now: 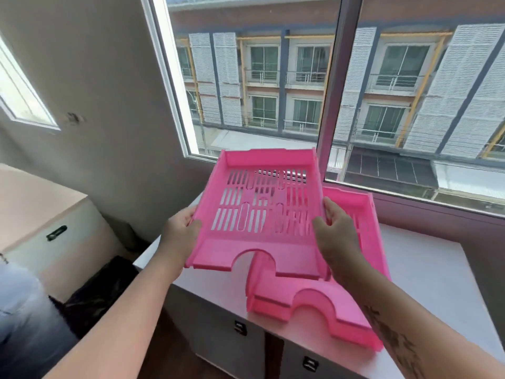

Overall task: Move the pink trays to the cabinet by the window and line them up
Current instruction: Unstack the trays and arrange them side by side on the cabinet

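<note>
I hold a pink slotted tray (262,212) tilted in the air above the left part of the white cabinet top (426,272) by the window. My left hand (179,231) grips its left rim and my right hand (334,231) grips its right rim. A second pink tray (314,307) lies flat on the cabinet top below and to the right, partly hidden by the held tray and my right forearm. Its notched front edge faces me.
The window (300,86) runs along the back of the cabinet. Cabinet doors with dark handles (240,328) sit below. To the left stand a beige cabinet (52,222) and a black bag (103,288) on the floor. A grey wall (109,105) closes the left side.
</note>
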The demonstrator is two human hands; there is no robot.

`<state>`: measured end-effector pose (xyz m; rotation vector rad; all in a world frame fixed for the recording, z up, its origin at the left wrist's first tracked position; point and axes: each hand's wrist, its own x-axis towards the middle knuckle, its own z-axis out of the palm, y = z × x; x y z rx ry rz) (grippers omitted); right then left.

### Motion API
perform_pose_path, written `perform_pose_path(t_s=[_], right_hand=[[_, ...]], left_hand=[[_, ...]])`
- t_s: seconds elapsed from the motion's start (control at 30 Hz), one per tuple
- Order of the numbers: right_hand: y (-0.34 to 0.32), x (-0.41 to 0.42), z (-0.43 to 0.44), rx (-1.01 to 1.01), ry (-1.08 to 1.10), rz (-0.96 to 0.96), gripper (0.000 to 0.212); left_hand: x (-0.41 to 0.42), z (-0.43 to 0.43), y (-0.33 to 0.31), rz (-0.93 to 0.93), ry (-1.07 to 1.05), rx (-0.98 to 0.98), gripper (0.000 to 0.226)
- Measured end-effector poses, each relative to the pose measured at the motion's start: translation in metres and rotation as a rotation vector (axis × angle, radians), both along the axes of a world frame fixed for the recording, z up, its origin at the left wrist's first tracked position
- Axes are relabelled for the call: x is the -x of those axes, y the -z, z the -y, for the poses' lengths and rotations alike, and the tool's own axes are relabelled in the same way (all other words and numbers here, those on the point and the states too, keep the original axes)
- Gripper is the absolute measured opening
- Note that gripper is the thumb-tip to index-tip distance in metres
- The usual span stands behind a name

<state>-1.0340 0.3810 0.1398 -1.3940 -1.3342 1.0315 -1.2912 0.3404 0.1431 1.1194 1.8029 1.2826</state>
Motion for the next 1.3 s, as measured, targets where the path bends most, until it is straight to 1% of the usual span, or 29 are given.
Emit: perform_pose_path(t_s=[0.13, 0.23, 0.33, 0.43, 0.63, 0.73, 0.83, 0.9, 0.97, 1.1, 1.2, 1.3], right_hand=[[0.013, 0.075, -0.026, 0.025, -0.082, 0.034, 0.059], [0.025, 0.126, -0.042, 0.069, -0.103, 0.145, 0.060], [0.043, 0.158, -0.055, 0.148, -0.132, 0.265, 0.057], [0.062, 0.174, -0.062, 0.225, -0.116, 0.356, 0.060], [0.085, 0.188, -0.069, 0.347, -0.062, 0.393, 0.070], [0.089, 0.192, -0.066, 0.378, -0.060, 0.409, 0.072], [0.081, 0.194, -0.067, 0.374, -0.109, 0.463, 0.067], [0.067, 0.190, -0.072, 0.327, -0.112, 0.501, 0.061], [0.049, 0.181, -0.078, 0.248, -0.070, 0.503, 0.054], [0.013, 0.151, -0.083, 0.079, 0.035, 0.456, 0.041], [-0.002, 0.109, -0.078, -0.040, 0.049, 0.549, 0.036], [-0.007, 0.046, -0.069, -0.050, 0.114, 0.653, 0.032]], left_hand=[[0.077, -0.009, 0.008, 0.013, -0.071, 0.020, 0.043], [0.131, -0.022, 0.022, 0.017, -0.094, 0.048, 0.047], [0.167, -0.036, 0.044, 0.005, -0.073, 0.076, 0.048], [0.185, -0.049, 0.067, -0.005, -0.040, 0.091, 0.051], [0.198, -0.070, 0.097, -0.013, 0.044, 0.127, 0.055], [0.200, -0.070, 0.111, -0.040, 0.042, 0.170, 0.048], [0.205, -0.072, 0.114, -0.085, 0.022, 0.233, 0.038], [0.207, -0.078, 0.106, -0.143, 0.012, 0.211, 0.043], [0.201, -0.085, 0.088, -0.225, 0.002, 0.132, 0.048], [0.145, -0.101, 0.053, -0.359, 0.054, -0.048, 0.036], [0.077, -0.104, 0.043, -0.386, 0.183, -0.057, 0.031], [0.009, -0.099, 0.039, -0.320, 0.319, 0.017, 0.039]])
